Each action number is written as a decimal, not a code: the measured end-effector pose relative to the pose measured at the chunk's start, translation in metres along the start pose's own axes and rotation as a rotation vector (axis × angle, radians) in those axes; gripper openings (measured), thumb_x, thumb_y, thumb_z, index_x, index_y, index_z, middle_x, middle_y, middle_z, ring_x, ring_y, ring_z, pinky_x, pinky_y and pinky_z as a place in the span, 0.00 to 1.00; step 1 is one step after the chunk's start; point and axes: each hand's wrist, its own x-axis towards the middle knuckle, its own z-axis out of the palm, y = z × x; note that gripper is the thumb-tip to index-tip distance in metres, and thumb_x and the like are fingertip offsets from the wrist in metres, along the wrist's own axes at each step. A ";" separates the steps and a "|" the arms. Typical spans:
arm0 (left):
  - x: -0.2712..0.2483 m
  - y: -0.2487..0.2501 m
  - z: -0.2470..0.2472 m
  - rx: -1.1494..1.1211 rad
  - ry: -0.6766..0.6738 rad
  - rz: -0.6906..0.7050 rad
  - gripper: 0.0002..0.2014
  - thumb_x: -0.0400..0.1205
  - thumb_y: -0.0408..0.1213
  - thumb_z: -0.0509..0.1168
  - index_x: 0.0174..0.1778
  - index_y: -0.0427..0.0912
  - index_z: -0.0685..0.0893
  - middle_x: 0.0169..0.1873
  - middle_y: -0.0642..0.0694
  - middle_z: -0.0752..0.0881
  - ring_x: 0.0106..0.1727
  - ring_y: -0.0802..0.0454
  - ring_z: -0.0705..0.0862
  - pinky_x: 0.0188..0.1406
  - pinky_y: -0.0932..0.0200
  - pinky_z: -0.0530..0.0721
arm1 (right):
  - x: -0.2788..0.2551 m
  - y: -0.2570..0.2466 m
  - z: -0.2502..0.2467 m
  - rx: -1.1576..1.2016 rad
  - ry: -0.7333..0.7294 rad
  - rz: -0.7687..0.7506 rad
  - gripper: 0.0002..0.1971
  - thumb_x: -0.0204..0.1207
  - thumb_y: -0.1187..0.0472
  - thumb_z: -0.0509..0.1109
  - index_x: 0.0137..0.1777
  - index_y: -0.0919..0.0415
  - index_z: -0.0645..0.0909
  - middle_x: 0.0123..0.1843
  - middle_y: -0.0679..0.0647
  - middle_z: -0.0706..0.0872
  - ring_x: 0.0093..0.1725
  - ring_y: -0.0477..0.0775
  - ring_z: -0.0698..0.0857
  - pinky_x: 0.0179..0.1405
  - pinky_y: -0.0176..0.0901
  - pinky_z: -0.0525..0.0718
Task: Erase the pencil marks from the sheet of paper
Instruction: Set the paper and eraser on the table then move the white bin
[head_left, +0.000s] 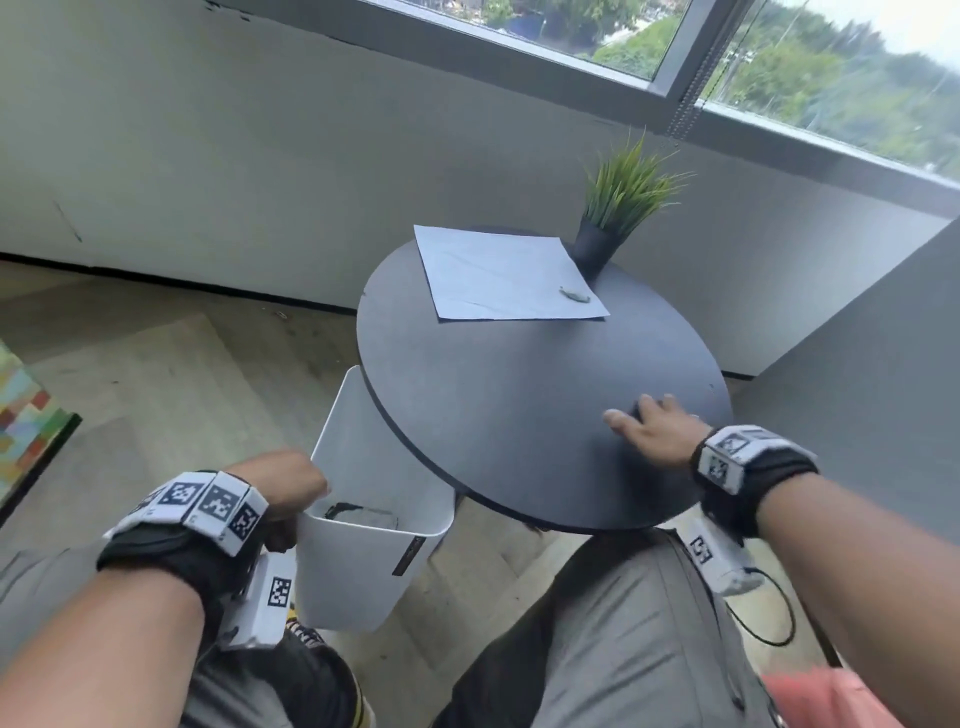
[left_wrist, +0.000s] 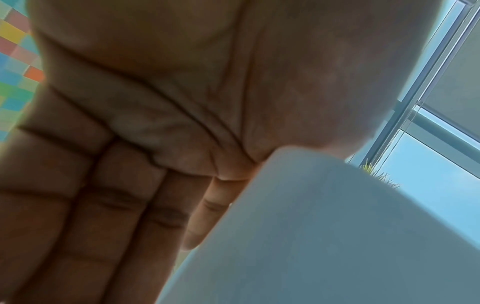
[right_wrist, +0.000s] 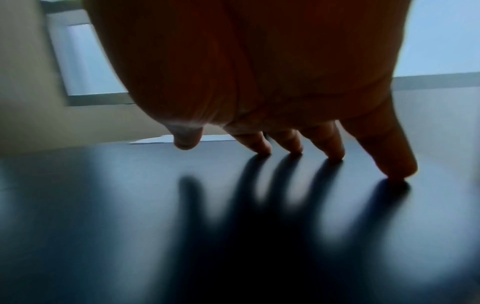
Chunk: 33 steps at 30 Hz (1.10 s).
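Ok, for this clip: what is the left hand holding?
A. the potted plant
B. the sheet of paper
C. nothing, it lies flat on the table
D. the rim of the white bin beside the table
D: in the head view the left hand grips the rim of the white bin next to the round table, while the sheet of paper lies untouched on the far side.

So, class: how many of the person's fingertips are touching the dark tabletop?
4, all on the right hand: four fingertips press the dark tabletop near its close edge. The thumb hovers just above. The left hand grips the white bin instead.
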 end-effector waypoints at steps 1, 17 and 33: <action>-0.001 0.001 -0.001 -0.001 -0.003 -0.008 0.18 0.87 0.35 0.56 0.56 0.23 0.83 0.37 0.34 0.87 0.28 0.46 0.80 0.10 0.70 0.67 | -0.008 -0.021 0.010 -0.027 -0.002 -0.069 0.47 0.67 0.20 0.44 0.79 0.51 0.60 0.82 0.64 0.58 0.81 0.72 0.59 0.79 0.65 0.58; 0.016 0.005 -0.009 -0.013 -0.056 -0.029 0.17 0.83 0.35 0.56 0.55 0.28 0.86 0.34 0.39 0.89 0.32 0.43 0.87 0.16 0.67 0.76 | -0.012 -0.091 0.019 -0.132 -0.017 -0.303 0.48 0.69 0.20 0.43 0.84 0.46 0.41 0.87 0.51 0.38 0.85 0.68 0.42 0.78 0.74 0.53; 0.027 0.006 -0.011 -0.069 -0.077 -0.026 0.17 0.82 0.35 0.55 0.50 0.28 0.86 0.36 0.36 0.91 0.29 0.43 0.89 0.17 0.67 0.77 | -0.042 -0.133 0.010 -0.259 -0.048 -0.796 0.44 0.75 0.25 0.46 0.85 0.46 0.41 0.87 0.48 0.37 0.86 0.57 0.37 0.82 0.66 0.47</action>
